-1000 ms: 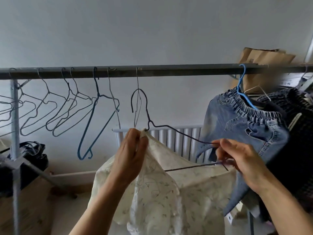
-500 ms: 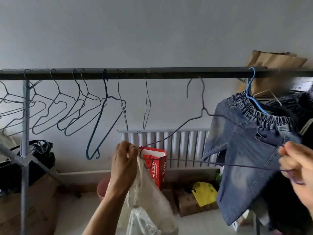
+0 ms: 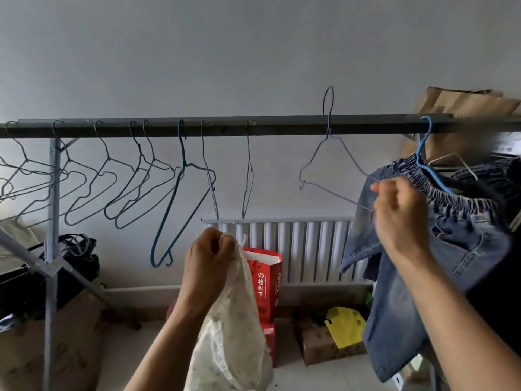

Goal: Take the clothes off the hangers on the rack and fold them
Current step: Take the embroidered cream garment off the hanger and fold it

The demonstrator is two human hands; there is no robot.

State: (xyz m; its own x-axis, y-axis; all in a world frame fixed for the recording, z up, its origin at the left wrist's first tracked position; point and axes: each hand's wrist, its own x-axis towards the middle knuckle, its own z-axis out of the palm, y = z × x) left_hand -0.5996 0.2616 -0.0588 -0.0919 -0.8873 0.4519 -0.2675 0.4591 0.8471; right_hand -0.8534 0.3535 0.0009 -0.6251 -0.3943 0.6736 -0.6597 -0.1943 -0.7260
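My left hand grips the top of a cream patterned garment that hangs limp below it, off any hanger. My right hand pinches the right end of a bare purple wire hanger; its hook rises above the dark rack bar. Faded denim shorts hang on a blue hanger just behind my right hand. Darker clothes hang at the far right, partly cut off.
Several bare wire hangers and a blue hanger hang on the bar's left half. A rack post stands at left. Behind are a white radiator, a red gift bag, cardboard boxes and a yellow bag on the floor.
The purple hanger came free of the cream garment and my right hand lifted it up to the bar. The garment dropped to hang bunched from my left hand.
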